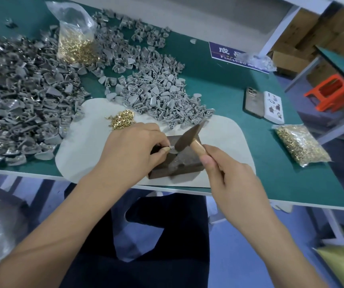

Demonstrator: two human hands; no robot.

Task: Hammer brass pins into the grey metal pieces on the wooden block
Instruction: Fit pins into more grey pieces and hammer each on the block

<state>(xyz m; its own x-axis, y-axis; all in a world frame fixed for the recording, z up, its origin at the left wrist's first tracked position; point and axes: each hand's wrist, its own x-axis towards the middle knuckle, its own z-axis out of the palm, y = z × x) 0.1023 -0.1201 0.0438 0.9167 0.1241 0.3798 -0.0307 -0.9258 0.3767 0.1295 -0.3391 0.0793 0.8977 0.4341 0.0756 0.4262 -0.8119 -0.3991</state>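
we see the left hand (pixel 133 148) pinching a grey metal piece (pixel 172 146) on the wooden block (pixel 179 161), fingers curled together. the right hand (pixel 227 173) grips the hammer (pixel 187 138) by its handle; its head lies just right of the pinch, touching or nearly so. loose brass pins (pixel 122 120) lie beyond the left hand.

The left hand (pixel 133 146) pinches a small grey piece (pixel 172 146) on the wooden block (pixel 179 161). The right hand (pixel 227 173) grips a hammer (pixel 187 138) by its wooden handle, head at the piece. Loose brass pins (pixel 122 119) lie on the pale mat (pixel 225 134) behind the left hand.
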